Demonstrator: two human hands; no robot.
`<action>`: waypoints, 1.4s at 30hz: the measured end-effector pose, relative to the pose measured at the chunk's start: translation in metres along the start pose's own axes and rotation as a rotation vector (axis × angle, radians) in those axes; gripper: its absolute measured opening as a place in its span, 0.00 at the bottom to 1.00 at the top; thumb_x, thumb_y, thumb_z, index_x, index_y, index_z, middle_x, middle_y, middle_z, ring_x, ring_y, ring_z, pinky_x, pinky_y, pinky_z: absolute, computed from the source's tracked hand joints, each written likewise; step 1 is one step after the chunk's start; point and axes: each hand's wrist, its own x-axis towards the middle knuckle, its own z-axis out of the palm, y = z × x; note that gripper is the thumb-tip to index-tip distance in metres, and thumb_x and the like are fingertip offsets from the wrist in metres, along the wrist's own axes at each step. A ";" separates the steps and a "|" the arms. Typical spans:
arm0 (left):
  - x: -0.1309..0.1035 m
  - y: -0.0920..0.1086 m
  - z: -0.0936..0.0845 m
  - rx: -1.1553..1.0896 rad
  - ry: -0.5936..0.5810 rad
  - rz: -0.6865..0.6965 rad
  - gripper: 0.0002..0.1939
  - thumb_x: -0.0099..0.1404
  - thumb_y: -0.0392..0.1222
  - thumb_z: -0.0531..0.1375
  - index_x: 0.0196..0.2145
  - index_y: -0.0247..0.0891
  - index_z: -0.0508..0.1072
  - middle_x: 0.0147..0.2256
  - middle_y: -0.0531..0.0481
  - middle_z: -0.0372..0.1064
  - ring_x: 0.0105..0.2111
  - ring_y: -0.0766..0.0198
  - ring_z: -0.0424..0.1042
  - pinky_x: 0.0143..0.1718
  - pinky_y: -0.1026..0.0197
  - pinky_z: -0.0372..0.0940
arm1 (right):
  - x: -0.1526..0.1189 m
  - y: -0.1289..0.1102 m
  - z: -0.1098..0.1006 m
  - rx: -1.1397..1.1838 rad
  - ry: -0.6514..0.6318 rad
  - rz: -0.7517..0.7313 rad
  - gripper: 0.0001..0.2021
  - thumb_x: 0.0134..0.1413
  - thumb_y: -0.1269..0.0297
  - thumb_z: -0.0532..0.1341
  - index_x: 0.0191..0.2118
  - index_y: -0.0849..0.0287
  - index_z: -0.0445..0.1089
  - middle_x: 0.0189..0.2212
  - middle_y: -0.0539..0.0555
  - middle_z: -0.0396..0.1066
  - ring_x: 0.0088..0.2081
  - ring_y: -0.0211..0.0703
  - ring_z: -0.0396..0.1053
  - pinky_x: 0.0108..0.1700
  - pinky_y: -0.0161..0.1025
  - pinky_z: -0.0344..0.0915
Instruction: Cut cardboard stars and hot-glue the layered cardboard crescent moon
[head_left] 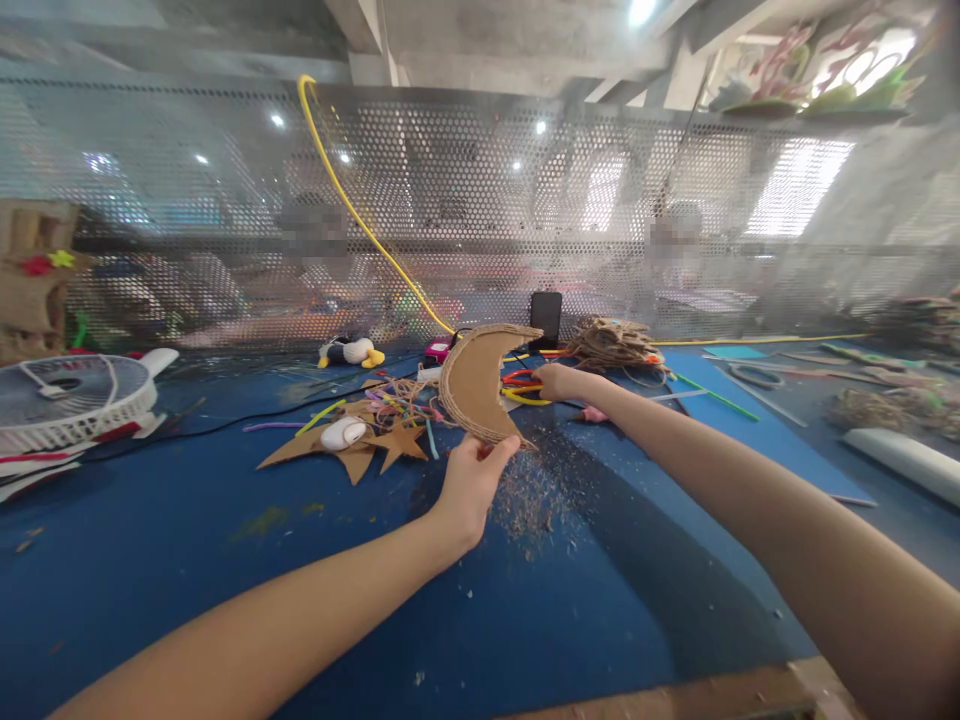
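Note:
My left hand (476,485) pinches the lower tip of a brown cardboard crescent moon (469,385), held upright above the table. Rows of twine run along the moon's outer curve. My right hand (559,383) reaches just behind and right of the moon, its fingers curled by a red and yellow looped item (525,392), perhaps tool handles. The moon partly covers that item, and its kind is unclear. Left of the moon lie a cardboard star (403,443), a white computer mouse (343,432) and tangled coloured strands (394,400).
A white fan (75,400) lies at the left. Behind stand a stuffed toy (351,352), a dark phone (546,318) and a twine bundle (611,345), before a perforated metal screen (480,200). Brown scraps (532,500) litter the blue table (360,620). A blue board (757,430) lies right.

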 end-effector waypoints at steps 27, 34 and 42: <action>0.000 0.001 0.000 -0.156 0.011 -0.025 0.18 0.51 0.50 0.73 0.37 0.39 0.82 0.42 0.45 0.80 0.39 0.61 0.71 0.41 0.60 0.61 | -0.065 -0.038 -0.020 -0.021 0.238 0.119 0.23 0.69 0.57 0.51 0.34 0.66 0.77 0.35 0.68 0.79 0.37 0.53 0.78 0.36 0.40 0.65; 0.001 0.003 0.000 -0.191 0.044 -0.083 0.19 0.48 0.49 0.74 0.37 0.40 0.82 0.42 0.47 0.79 0.39 0.63 0.70 0.38 0.62 0.60 | -0.143 -0.026 0.004 0.258 0.399 0.163 0.24 0.61 0.38 0.55 0.27 0.53 0.64 0.23 0.55 0.72 0.25 0.47 0.68 0.26 0.39 0.56; 0.005 0.003 0.000 -0.262 0.051 -0.104 0.23 0.44 0.52 0.77 0.36 0.40 0.81 0.42 0.49 0.77 0.35 0.67 0.67 0.34 0.64 0.59 | -0.185 -0.016 0.056 0.174 0.463 0.037 0.22 0.56 0.36 0.57 0.29 0.50 0.57 0.25 0.57 0.72 0.26 0.51 0.68 0.29 0.43 0.57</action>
